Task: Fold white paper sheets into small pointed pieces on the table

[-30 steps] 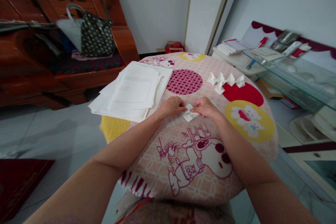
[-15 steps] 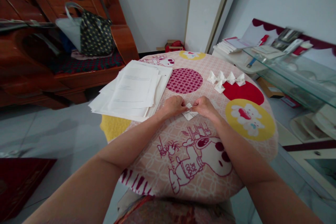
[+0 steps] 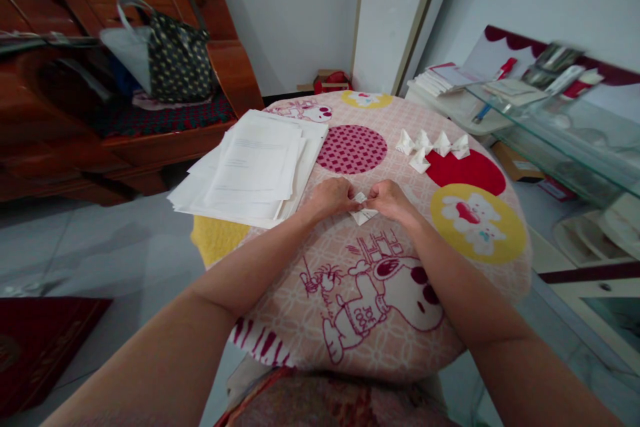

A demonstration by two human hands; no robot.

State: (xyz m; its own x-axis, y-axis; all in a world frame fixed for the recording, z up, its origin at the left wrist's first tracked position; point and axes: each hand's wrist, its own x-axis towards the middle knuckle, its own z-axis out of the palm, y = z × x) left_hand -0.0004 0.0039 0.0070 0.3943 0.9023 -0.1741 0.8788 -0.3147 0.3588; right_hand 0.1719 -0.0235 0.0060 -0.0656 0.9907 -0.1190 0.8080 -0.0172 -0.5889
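A small folded piece of white paper (image 3: pixel 363 215) lies on the round table's patterned cloth (image 3: pixel 295 320), with dark print lines on it. My left hand (image 3: pixel 334 196) pinches its left side with bent fingers. Opposite, my right hand (image 3: pixel 391 199) grips the right side between thumb and fingers. Part of the paper is hidden under the fingertips. Several folded white paper shapes (image 3: pixel 442 144) with pointed tips stand together beyond my right hand. To the left of my left hand rests a stack of white sheets (image 3: pixel 250 163), some printed.
A wooden bench (image 3: pixel 235 80) at the left holds a dark patterned bag (image 3: pixel 180 60). On the right, a glass shelf (image 3: pixel 565 140) stands close to the table, near a pile of papers (image 3: pixel 435 82). A red box (image 3: pixel 333 82) sits on the floor behind.
Both hands stay on the folded paper, their fingertips a little closer together over it. The view has shifted slightly.
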